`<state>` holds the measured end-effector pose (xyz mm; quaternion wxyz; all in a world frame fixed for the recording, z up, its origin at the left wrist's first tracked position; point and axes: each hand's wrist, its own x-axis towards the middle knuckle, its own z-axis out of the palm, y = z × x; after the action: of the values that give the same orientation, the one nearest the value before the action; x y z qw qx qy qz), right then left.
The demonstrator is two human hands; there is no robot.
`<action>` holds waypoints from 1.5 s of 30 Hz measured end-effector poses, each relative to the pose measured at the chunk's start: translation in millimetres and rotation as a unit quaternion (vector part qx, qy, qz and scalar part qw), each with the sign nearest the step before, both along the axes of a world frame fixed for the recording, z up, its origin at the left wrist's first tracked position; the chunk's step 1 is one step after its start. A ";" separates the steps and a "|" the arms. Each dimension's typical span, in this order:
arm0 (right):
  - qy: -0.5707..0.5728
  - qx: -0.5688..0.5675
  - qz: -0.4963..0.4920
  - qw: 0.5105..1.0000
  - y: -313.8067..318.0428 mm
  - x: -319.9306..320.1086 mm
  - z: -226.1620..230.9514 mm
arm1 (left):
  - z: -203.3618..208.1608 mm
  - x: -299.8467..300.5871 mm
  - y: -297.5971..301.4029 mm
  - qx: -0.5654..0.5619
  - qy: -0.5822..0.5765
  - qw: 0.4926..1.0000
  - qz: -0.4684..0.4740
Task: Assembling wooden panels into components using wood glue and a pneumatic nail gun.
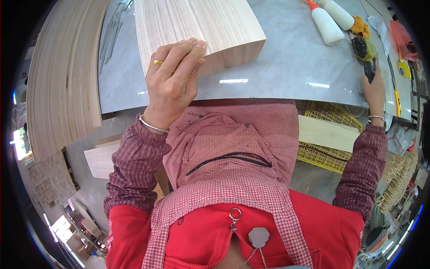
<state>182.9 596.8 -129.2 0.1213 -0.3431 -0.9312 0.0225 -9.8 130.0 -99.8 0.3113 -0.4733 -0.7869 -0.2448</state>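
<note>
A pale wooden box (pixel 201 27) stands at the near-left part of the grey tabletop (pixel 277 80), its top and near side showing. My left hand (pixel 172 85) is closed over its near edge, fingertips bent on the upper face; a yellow ring is on one finger. Far to the right, my right hand (pixel 375 92) is wrapped about the black handle of a green-and-black power tool (pixel 365 49) lying by the table's right side. Part of that grip is hidden from above. The tool's exact kind is hard to make out.
Two white bottles (pixel 327 24), one red-tipped, lie at the back right near an orange cloth (pixel 359 27). Thin grey metal strips (pixel 109 42) lie left of the box. Stacked wooden boards (pixel 65 76) flank the table's left. Below its front edge is a yellow plastic crate (pixel 324 159).
</note>
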 end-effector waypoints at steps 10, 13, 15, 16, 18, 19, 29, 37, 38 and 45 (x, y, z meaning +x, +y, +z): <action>-0.098 0.028 -0.048 0.994 45.5 -4.4 -11.9 | -13.6 -3.2 0.0 0.023 0.009 1.000 -0.002; -0.038 -0.271 -0.049 0.961 -1.1 -10.3 48.6 | -15.7 -6.3 -2.3 0.010 0.014 1.000 0.008; -0.017 -0.360 -0.053 0.931 -41.8 -11.2 92.1 | -13.2 -5.0 1.0 0.013 0.014 1.000 0.008; 0.012 -0.392 -0.036 0.919 -69.6 -11.1 111.9 | -13.0 -2.7 4.4 0.015 0.012 1.000 0.005; 0.071 -0.457 -0.002 0.887 -129.9 -15.6 143.4 | -11.5 -1.0 7.8 0.015 0.011 1.000 -0.001; 0.098 -0.490 0.024 0.866 -151.9 -22.1 153.1 | -9.7 0.4 6.0 0.014 0.013 1.000 0.004; 0.008 -0.553 0.074 0.830 -229.4 -47.4 187.9 | -5.5 3.3 20.5 0.021 0.025 0.999 0.001; 0.004 -0.557 0.066 0.828 -231.2 -48.2 189.0 | -10.3 4.0 19.9 0.015 0.028 0.999 0.008; 0.004 -0.556 0.066 0.828 -231.0 -48.2 189.0 | -10.4 3.8 20.0 0.015 0.028 0.999 0.008; 0.004 -0.546 0.061 0.836 -237.0 -52.0 193.0 | -10.4 4.1 20.6 0.017 0.028 0.999 0.006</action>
<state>131.0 359.8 63.7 -0.0838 -0.2959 -0.7863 0.5358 -5.7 150.6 -110.2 0.3425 -0.4696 -0.7765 -0.2434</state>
